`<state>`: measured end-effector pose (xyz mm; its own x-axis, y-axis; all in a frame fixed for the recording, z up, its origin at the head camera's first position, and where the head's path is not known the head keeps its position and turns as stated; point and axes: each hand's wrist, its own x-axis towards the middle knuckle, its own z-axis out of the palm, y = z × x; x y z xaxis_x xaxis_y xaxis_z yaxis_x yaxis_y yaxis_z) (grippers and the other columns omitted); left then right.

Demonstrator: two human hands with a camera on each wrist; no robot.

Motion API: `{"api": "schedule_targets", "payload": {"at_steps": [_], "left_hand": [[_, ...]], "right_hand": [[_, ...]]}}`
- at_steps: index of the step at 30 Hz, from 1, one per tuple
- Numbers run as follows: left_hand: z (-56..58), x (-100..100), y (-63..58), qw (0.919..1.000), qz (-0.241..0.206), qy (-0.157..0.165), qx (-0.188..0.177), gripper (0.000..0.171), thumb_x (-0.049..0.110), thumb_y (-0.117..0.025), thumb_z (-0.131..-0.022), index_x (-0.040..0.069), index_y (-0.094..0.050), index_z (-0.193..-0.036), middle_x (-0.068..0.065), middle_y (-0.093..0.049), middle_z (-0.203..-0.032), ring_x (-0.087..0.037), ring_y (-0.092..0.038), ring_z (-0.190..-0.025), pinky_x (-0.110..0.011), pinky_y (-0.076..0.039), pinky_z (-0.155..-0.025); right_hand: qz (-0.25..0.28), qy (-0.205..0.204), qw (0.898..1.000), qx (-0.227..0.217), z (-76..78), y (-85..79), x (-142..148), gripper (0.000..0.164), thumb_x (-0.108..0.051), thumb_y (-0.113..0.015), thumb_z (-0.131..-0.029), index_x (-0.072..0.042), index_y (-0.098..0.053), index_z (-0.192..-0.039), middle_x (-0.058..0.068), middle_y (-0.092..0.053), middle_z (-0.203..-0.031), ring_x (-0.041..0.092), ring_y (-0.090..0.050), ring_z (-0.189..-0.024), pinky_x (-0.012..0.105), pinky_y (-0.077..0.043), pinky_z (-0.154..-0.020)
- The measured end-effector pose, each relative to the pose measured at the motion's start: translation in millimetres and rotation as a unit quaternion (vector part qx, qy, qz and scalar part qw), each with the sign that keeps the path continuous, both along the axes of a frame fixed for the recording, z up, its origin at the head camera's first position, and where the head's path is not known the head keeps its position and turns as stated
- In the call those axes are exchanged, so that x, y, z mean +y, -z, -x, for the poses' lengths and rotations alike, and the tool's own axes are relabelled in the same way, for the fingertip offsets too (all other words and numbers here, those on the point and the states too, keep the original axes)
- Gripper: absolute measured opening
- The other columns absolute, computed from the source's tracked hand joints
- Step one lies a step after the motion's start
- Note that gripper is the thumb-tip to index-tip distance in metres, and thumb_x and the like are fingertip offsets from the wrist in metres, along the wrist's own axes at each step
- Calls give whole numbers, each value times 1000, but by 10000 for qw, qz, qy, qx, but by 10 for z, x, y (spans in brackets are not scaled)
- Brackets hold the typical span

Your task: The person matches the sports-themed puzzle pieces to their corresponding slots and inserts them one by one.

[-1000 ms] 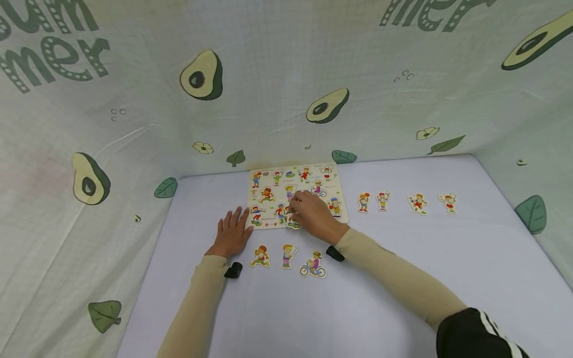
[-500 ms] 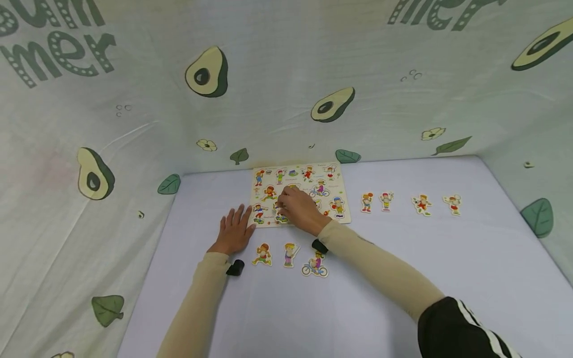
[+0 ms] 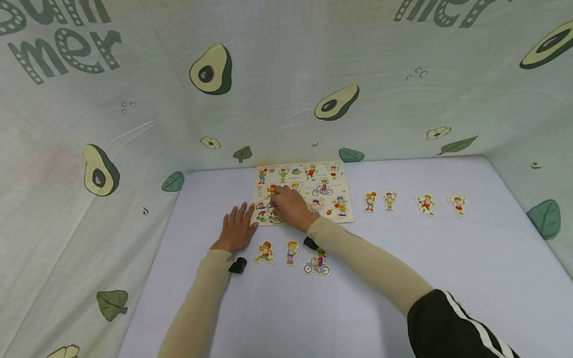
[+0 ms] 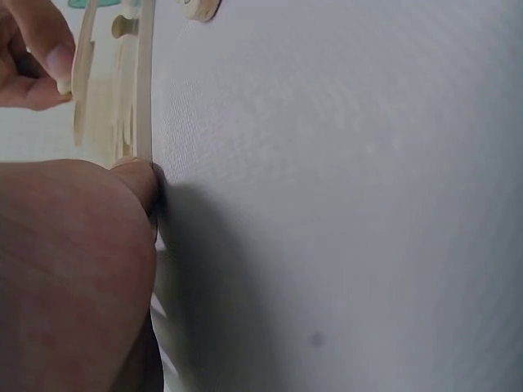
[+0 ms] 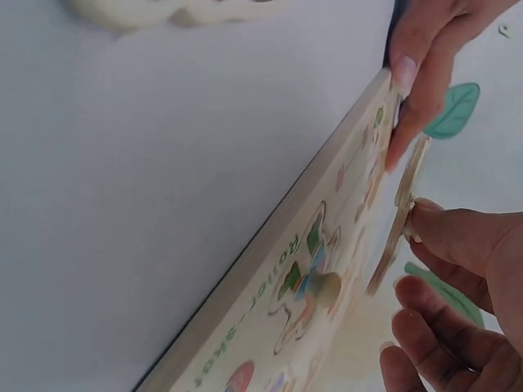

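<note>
A wooden knob puzzle board (image 3: pixel 335 219) with printed sports figures lies at the back of the table. My right hand (image 3: pixel 293 206) is over its left half and pinches a puzzle piece (image 5: pixel 386 255) between thumb and finger. In the right wrist view that piece appears edge-on, with a gap between it and the board; the head view shows its green lower part below the fingers. My left hand (image 3: pixel 235 228) lies flat with spread fingers at the board's left edge, its thumb against the side. On the board, a roller-skater piece (image 5: pixel 298 282) with a knob sits near the front.
In front of the board lie a runner piece (image 3: pixel 265 252), a batter piece (image 3: pixel 292 253) and a cyclist piece (image 3: pixel 319 265). Several figure pieces, including a footballer (image 3: pixel 426 204) and a tennis player (image 3: pixel 458 204), stand in a row at right. A printed curtain (image 3: pixel 277 89) closes off the back.
My right hand has moved left across the board, carrying the puzzle piece towards the left hand. The left hand stays at the board's edge. The head view has shifted slightly.
</note>
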<state>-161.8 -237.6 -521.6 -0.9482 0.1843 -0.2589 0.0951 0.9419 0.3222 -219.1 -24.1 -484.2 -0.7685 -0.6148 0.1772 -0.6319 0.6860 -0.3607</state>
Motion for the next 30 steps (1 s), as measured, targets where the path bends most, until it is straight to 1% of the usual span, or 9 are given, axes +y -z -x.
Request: {"api": "schedule_targets", "payload": {"at_steps": [6,9,13,17,23,30], "left_hand": [[-10,15,-29,9999,-37,37,102,63,30,-41,-115,4,-21,-168,-27,-12,-174,-54,-6,-159,-71,-5,-125],[10,2,31,9999,18,75,109,64,32,-40,-115,5,-19,-169,-26,-12,-175,-53,-5,-160,-71,-5,-125],[41,-23,110,9999,118,77,56,65,37,-38,-115,8,-17,-170,-24,-9,-176,-51,-3,-160,-70,-4,-126],[28,-15,75,9999,141,19,-2,66,37,-39,-115,8,-17,-170,-23,-9,-176,-51,-3,-161,-70,-4,-126],[7,8,31,9998,150,-67,-64,66,36,-39,-115,9,-17,-170,-22,-8,-176,-50,-2,-161,-68,-2,-127],[11,8,27,9996,234,-144,-103,66,38,-40,-115,11,-17,-171,-20,-8,-177,-48,-2,-162,-67,-3,-127]], "right_hand": [[-133,-77,9999,29,33,-9,-147,8,-14,-79,-97,-7,-78,-101,11,-66,-110,29,-63,-102,44,-56,-88],[-249,-47,9997,-23,57,-3,-208,8,-13,-79,-98,-6,-78,-100,11,-66,-110,30,-63,-106,44,-55,-91],[-364,35,9993,-93,74,19,-275,7,-13,-80,-97,-6,-77,-97,12,-66,-110,30,-62,-109,45,-55,-91],[-526,48,9986,-61,85,64,-338,8,-14,-80,-97,-8,-77,-95,11,-67,-109,29,-61,-108,44,-55,-90],[-802,77,9967,-11,107,84,-416,10,-19,-79,-98,-9,-77,-99,10,-66,-109,28,-60,-105,42,-56,-90],[-818,63,9966,-87,123,85,-482,10,-19,-78,-99,-9,-76,-99,10,-66,-111,27,-61,-108,42,-56,-93]]}}
